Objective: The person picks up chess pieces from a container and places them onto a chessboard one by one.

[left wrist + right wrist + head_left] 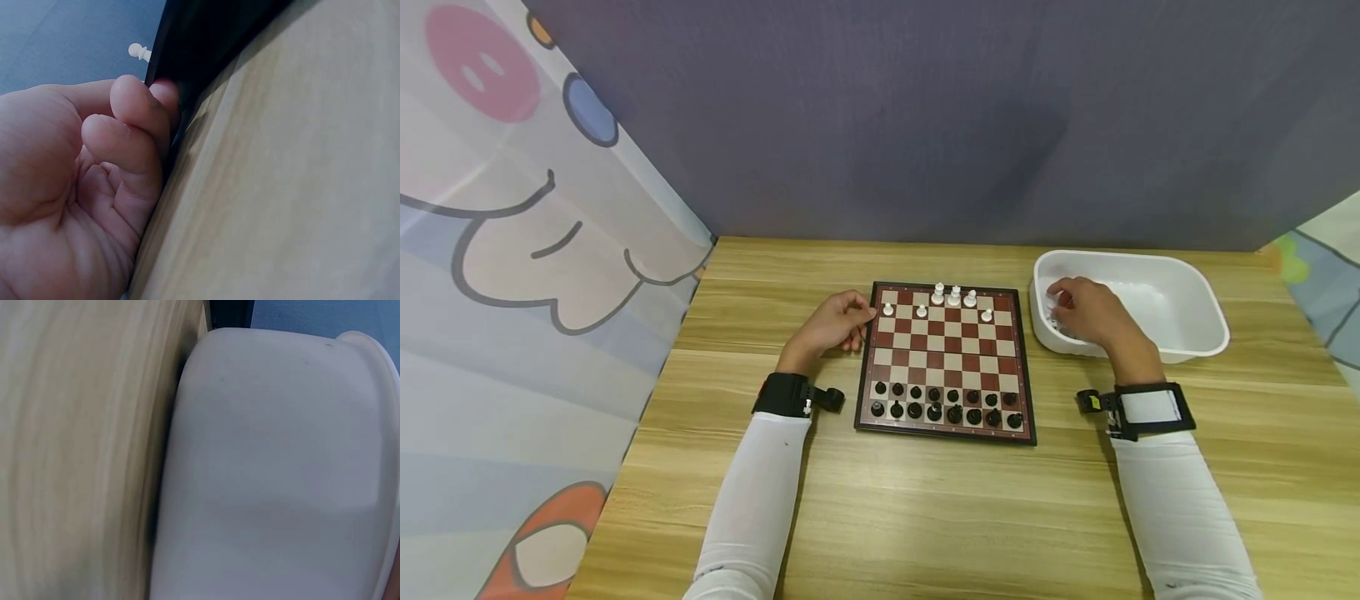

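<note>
A red-and-cream chessboard [943,363] lies on the table. My left hand [838,321] is at its left edge, thumb and index finger gripping the dark rim [194,50] while the other fingers curl beside it. A white pawn [139,51] shows beyond that rim in the left wrist view. My right hand [1093,310] reaches down into the left end of a white plastic tub [1180,304], fingers bent over small white pieces [1063,330]. I cannot tell whether those fingers hold one. The right wrist view shows mostly the tub's outer wall [275,462].
Black chess pieces [934,411] fill two rows along the near side of the board. Several white pieces [954,296] stand near its far side. A grey panel [925,125] rises behind the wooden table [947,517], and a cartoon-print curtain [497,333] hangs at left.
</note>
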A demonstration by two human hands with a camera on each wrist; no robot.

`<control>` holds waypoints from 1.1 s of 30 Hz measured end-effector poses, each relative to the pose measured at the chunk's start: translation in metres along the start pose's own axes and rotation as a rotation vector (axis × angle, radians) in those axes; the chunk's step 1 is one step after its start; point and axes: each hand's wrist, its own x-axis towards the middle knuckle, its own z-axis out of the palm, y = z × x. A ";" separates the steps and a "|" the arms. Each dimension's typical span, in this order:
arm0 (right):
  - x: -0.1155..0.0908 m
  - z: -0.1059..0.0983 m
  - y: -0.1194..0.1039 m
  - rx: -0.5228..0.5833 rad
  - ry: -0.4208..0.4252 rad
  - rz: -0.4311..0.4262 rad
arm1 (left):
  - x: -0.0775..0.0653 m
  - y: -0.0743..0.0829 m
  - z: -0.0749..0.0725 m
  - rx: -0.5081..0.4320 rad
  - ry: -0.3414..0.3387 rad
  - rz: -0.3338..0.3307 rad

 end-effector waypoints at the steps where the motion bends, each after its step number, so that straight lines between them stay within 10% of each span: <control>1: 0.000 0.000 0.000 -0.003 -0.003 0.000 | 0.000 0.000 0.000 0.000 -0.001 -0.001; 33: -0.002 0.000 0.001 -0.047 0.017 -0.030 | 0.002 -0.001 -0.001 -0.009 -0.011 -0.009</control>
